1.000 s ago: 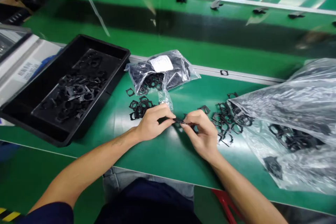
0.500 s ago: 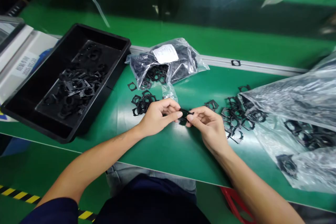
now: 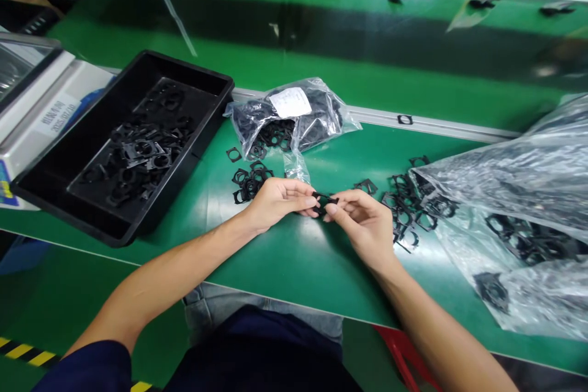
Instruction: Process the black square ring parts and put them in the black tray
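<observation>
Between my fingertips, over the green tabletop [image 3: 294,263], is a small black plastic frame [image 3: 325,199]. My left hand [image 3: 282,201] pinches its left side between thumb and fingers. At its right side, my right hand [image 3: 362,217] grips it the same way. The fingers partly cover the piece, so I cannot tell whether it is one part or two fitted together. Just beyond my left hand lies a small pile of black ring-shaped frames [image 3: 249,180]. Another loose heap of black frames [image 3: 404,211] spreads to the right of my right hand.
A black tray [image 3: 124,236] holding many black frames stands at the left, beside a white scale [image 3: 59,104]. A labelled plastic bag [image 3: 316,113] of parts lies at the back. Large clear bags [image 3: 514,165] cover the right side. One frame [image 3: 405,119] sits on the metal rail.
Both hands keep hold of the black frame, which looks slightly turned between the fingers. The whole view has shifted a little, showing more of the shelf at the top.
</observation>
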The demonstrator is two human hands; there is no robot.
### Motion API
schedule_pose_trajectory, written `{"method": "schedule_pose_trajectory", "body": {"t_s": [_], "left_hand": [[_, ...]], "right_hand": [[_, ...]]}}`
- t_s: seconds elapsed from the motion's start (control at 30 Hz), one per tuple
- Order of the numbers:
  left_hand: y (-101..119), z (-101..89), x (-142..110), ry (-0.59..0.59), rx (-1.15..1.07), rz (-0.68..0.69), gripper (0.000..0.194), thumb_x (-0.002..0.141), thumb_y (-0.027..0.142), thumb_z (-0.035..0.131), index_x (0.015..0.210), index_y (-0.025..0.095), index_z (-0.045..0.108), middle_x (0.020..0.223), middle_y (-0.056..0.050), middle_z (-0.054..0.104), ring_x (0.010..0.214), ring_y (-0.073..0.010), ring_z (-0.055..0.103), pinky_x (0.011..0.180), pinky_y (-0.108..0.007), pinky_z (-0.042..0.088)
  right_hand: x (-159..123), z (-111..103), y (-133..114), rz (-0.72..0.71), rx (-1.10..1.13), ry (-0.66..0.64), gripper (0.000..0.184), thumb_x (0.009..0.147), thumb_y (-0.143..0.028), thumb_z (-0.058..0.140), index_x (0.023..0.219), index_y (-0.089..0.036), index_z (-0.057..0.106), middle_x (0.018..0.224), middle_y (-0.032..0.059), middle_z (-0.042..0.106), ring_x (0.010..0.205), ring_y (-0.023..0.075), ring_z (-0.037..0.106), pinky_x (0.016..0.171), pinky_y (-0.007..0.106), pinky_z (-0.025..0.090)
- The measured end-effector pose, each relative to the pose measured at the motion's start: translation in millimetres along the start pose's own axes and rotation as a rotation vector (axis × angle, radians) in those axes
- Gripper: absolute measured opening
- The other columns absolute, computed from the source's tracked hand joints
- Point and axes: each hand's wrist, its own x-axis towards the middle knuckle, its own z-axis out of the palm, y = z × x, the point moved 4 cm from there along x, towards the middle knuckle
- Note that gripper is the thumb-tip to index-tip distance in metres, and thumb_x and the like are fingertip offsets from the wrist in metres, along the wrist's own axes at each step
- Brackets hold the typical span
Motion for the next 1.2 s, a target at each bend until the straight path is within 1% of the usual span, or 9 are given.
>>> {"method": "schedule_pose_trajectory", "body": {"t_s": [0.17, 0.37, 0.47, 0.63, 0.87, 0.93, 1.03, 1.1, 1.2], "left_hand": [[5.3, 0.3, -2.1, -0.049, 0.122, 0.008, 0.042, 0.067, 0.047, 0.088, 0.086, 0.011, 0.077, 0.078, -0.008, 0.077, 0.069, -0.0182, 0.074, 0.07, -0.031, 0.062], [13.6, -0.4, -2.9, -0.26, 0.168, -0.078, 0.032, 0.064, 0.034, 0.092, 0.08, 0.012, 0.077, 0.076, -0.005, 0.076, 0.068, -0.0135, 0.07, 0.069, -0.025, 0.058], [13.3, -2.6, -1.7, -0.305, 0.138, -0.103, 0.033, 0.062, 0.031, 0.094, 0.081, 0.011, 0.074, 0.079, -0.005, 0.076, 0.07, -0.0128, 0.071, 0.071, -0.025, 0.058], [11.6, -3.6, 1.1, -0.236, 0.085, -0.065, 0.04, 0.068, 0.04, 0.09, 0.087, 0.011, 0.071, 0.078, -0.007, 0.076, 0.073, -0.015, 0.074, 0.073, -0.026, 0.059], [15.9, 0.7, -1.2, -0.091, 0.179, 0.064, 0.043, 0.072, 0.052, 0.084, 0.079, 0.012, 0.068, 0.063, -0.002, 0.067, 0.057, -0.0132, 0.068, 0.058, -0.024, 0.054], [16.8, 1.3, -2.0, -0.048, 0.222, 0.118, 0.041, 0.075, 0.05, 0.083, 0.08, 0.012, 0.069, 0.065, -0.002, 0.067, 0.058, -0.0124, 0.067, 0.059, -0.023, 0.053], [18.4, 2.1, -2.9, -0.02, 0.296, 0.199, 0.035, 0.077, 0.043, 0.082, 0.09, 0.013, 0.072, 0.078, -0.004, 0.071, 0.065, -0.0104, 0.065, 0.058, -0.02, 0.05], [17.9, 3.2, -3.1, -0.038, 0.317, 0.22, 0.032, 0.078, 0.039, 0.082, 0.095, 0.014, 0.072, 0.081, -0.004, 0.07, 0.065, -0.009, 0.062, 0.057, -0.019, 0.048], [13.4, 5.5, -3.0, -0.085, 0.296, 0.185, 0.031, 0.081, 0.035, 0.079, 0.101, 0.014, 0.07, 0.073, -0.001, 0.067, 0.06, -0.0089, 0.062, 0.057, -0.02, 0.05]], "right_hand": [[1.0, -1.3, -1.8, 0.025, 0.065, 0.013, 0.032, 0.072, -0.044, 0.089, 0.079, -0.02, 0.069, 0.062, -0.0024, 0.065, 0.052, 0.0122, 0.064, 0.053, 0.025, 0.055], [2.4, 3.2, 1.1, 0.143, 0.18, -0.085, 0.034, 0.067, -0.043, 0.092, 0.074, -0.019, 0.069, 0.069, 0.0005, 0.072, 0.052, 0.0113, 0.064, 0.052, 0.024, 0.056], [2.1, 5.4, 1.6, 0.159, 0.169, -0.108, 0.034, 0.067, -0.044, 0.092, 0.074, -0.019, 0.07, 0.07, 0.0013, 0.072, 0.053, 0.0122, 0.065, 0.053, 0.026, 0.057], [3.2, 2.5, -0.5, 0.061, 0.106, -0.022, 0.037, 0.068, -0.049, 0.09, 0.077, -0.02, 0.069, 0.065, -0.0011, 0.067, 0.053, 0.0129, 0.064, 0.053, 0.026, 0.055], [-1.5, 1.6, 0.1, -0.039, -0.029, 0.004, 0.03, 0.08, -0.048, 0.082, 0.085, -0.021, 0.07, 0.063, -0.0017, 0.063, 0.054, 0.0145, 0.063, 0.054, 0.027, 0.052], [-2.0, 0.1, -1.0, -0.078, -0.071, 0.024, 0.026, 0.083, -0.045, 0.08, 0.088, -0.021, 0.071, 0.067, -0.0008, 0.064, 0.056, 0.0143, 0.063, 0.056, 0.028, 0.053], [-1.9, -1.7, -4.1, -0.162, -0.176, 0.041, 0.019, 0.088, -0.041, 0.075, 0.093, -0.023, 0.075, 0.08, 0.0024, 0.066, 0.064, 0.0154, 0.063, 0.06, 0.03, 0.054], [-2.4, -0.6, -5.4, -0.219, -0.262, 0.015, 0.016, 0.09, -0.039, 0.073, 0.095, -0.024, 0.077, 0.082, 0.0038, 0.066, 0.072, 0.0175, 0.063, 0.064, 0.031, 0.055], [-3.9, 1.1, -4.2, -0.246, -0.307, 0.008, 0.017, 0.09, -0.038, 0.073, 0.099, -0.024, 0.076, 0.08, 0.0034, 0.066, 0.074, 0.0184, 0.063, 0.067, 0.033, 0.056]]}}
